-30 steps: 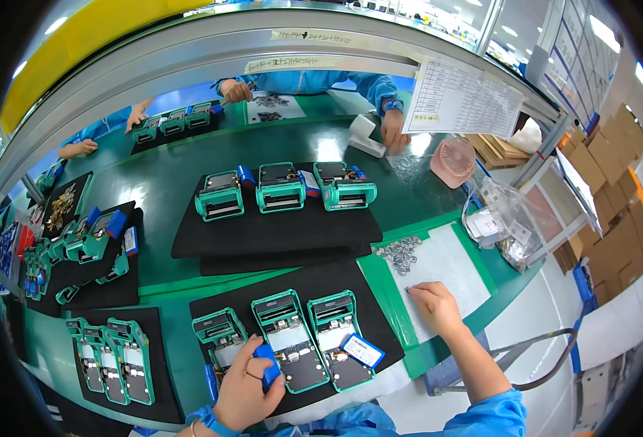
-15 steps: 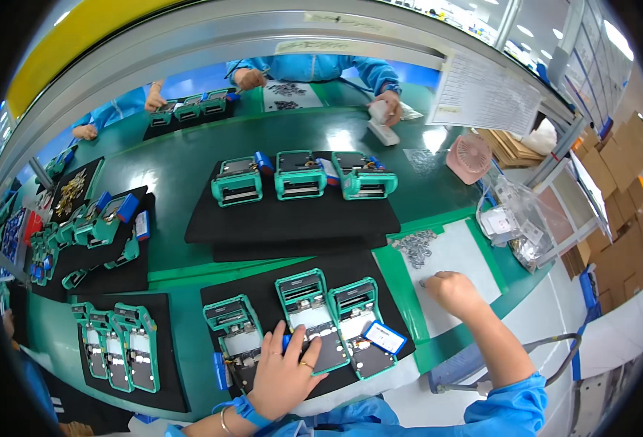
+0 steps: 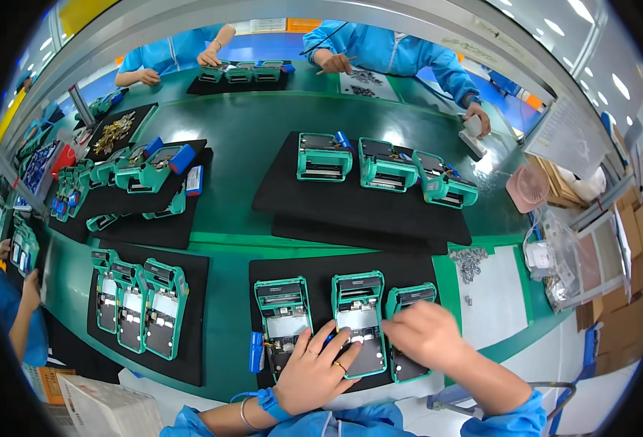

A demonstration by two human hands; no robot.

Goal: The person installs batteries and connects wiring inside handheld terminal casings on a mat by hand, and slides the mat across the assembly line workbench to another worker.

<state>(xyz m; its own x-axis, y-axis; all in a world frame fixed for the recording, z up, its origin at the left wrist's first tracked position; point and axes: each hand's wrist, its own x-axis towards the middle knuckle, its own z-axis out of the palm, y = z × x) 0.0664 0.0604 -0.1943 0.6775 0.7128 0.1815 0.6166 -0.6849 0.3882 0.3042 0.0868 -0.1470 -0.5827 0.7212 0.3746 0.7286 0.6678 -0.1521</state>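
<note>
Mid green-framed unit [image 3: 358, 288] of 3 lies on black mat [image 3: 318, 266], on bench [image 3: 228, 313]. My L hand [image 3: 312, 373], fingers spread, rests at its lower L; R hand [image 3: 425, 333] curled by its R edge, can't tell if holding anything. Step: prob. two-handed unit work; next move calls for steady L, fine R fingertips.

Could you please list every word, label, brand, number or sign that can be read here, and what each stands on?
None can be read well enough to quote:
Paper sheet, upper right: too blurred.
Tape strip on the metal beam: too blurred.
Labelled blue battery pack, left: too small.
Clear plastic bag, right: too small.
Green-framed device under the left hand: too small.
</note>
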